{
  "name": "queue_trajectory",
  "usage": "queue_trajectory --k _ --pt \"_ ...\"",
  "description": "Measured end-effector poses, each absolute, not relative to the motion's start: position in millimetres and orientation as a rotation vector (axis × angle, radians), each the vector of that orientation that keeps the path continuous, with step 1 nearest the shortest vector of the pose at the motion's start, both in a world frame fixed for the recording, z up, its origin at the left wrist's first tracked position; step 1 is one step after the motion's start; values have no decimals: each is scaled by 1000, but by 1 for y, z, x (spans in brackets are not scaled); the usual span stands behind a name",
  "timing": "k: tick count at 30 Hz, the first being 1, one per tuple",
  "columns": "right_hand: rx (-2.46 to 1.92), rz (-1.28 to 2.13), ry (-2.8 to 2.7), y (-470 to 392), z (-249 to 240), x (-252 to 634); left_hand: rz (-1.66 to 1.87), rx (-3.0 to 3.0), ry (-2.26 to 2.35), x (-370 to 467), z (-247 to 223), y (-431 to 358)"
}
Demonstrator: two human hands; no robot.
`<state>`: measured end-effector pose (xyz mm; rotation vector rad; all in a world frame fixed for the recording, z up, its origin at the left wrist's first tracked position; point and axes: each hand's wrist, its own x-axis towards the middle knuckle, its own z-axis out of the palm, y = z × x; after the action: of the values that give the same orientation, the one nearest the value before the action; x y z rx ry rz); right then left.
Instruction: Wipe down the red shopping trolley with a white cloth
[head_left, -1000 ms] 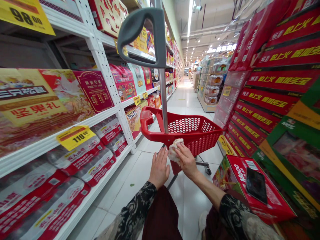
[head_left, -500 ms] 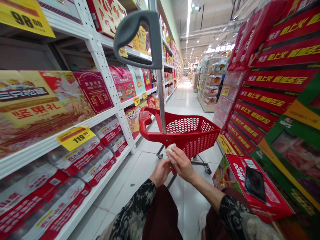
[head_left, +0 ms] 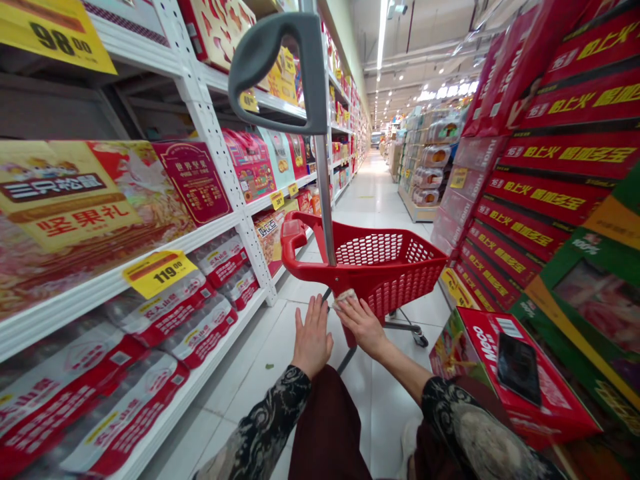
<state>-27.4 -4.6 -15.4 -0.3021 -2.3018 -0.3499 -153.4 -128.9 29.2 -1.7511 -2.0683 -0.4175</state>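
My left hand [head_left: 313, 339] is open, palm down with its fingers apart, above my knee and holding nothing. Beside it, my right hand [head_left: 364, 325] has its fingers over a crumpled white tissue [head_left: 345, 297], which shows past the fingertips. Just beyond both hands stands a red basket cart [head_left: 395, 267] with a metal pole and a grey loop handle [head_left: 317, 73]. The right fingers and the tissue overlap the near end of the basket; whether they touch it I cannot tell.
On the left, a white shelf [head_left: 200, 107] bears gift boxes and bottled water packs [head_left: 115, 400]. To the right, a black phone [head_left: 519, 368] lies on a red carton [head_left: 555, 417] by stacked red drink cases [head_left: 565, 157]. A tiled aisle [head_left: 367, 183] runs ahead.
My hands were together around the white wad; now they are apart. The left has moved slightly left and opened flat, while the right keeps the tissue. The view has shifted slightly.
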Motion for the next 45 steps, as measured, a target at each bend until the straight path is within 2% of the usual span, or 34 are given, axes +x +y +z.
queue_trajectory --k 3,10,13,20,23,30,33,40,42,45 --pt "-245 -337 -2291 -7 -10 -18 -411 -1771 -2016 -154 30 -128" --pt "-408 -298 -2067 0 56 -41 -475 -1704 -1968 -156 55 -118" --pt "-398 -335 -2116 2 46 -49 -438 -1729 -1965 -156 57 -116" --pt "-322 -359 -2364 -5 -18 -28 -360 -1800 -1974 -153 39 -118" --pt "-299 -343 -2344 -7 -10 -20 -367 -1807 -1973 -152 40 -115" --pt "-438 -275 -2091 4 56 -40 -437 -1713 -1972 -156 61 -109" --pt "-408 -291 -2147 5 43 -48 -424 -1721 -1965 -157 58 -110" --pt "-317 -347 -2383 -5 -26 -30 -368 -1817 -1940 -154 40 -114" --pt "-305 -331 -2393 -6 -22 -24 -380 -1820 -1937 -153 43 -113" --pt "-343 -301 -2260 -5 8 -24 -423 -1774 -1938 -154 55 -110"
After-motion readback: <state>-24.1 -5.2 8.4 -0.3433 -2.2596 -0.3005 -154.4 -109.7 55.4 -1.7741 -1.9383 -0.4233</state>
